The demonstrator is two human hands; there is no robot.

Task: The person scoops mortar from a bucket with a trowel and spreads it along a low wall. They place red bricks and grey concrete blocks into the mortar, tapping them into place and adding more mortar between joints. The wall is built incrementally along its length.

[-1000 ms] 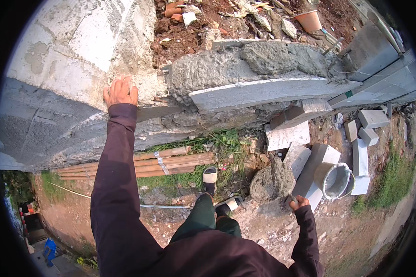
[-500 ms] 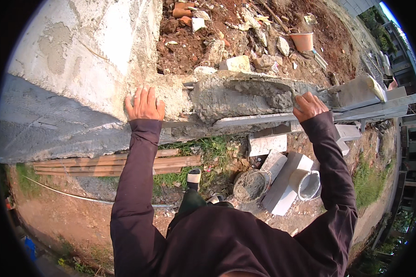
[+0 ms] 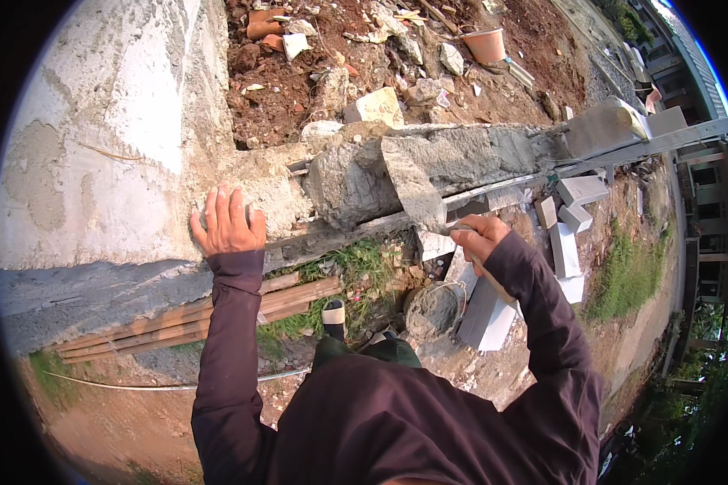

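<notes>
My left hand (image 3: 228,222) lies flat, fingers spread, on the pale rough concrete ledge (image 3: 271,182) beside the plastered wall. In my right hand (image 3: 479,241), the fingers are wrapped round the handle of a trowel (image 3: 412,184). Its pointed, mortar-smeared blade crosses the near edge of the wall top, tip pointing away from me. Grey mortar (image 3: 344,184) covers the wall top on both sides of the blade. Whether the blade's underside touches the mortar I cannot tell. The handle's butt end shows below my fist.
A long straight rail (image 3: 655,147) runs along the wall's near side, by a pale block (image 3: 603,129). Below stand a mortar bucket (image 3: 433,311) and light blocks (image 3: 489,315). Wooden planks (image 3: 194,319) lie at left. Beyond are rubble and an orange bucket (image 3: 485,46).
My right hand has moved left and closer to me; the trowel blade now shows plainly across the wall top. My left hand stays on the concrete. The view has turned somewhat.
</notes>
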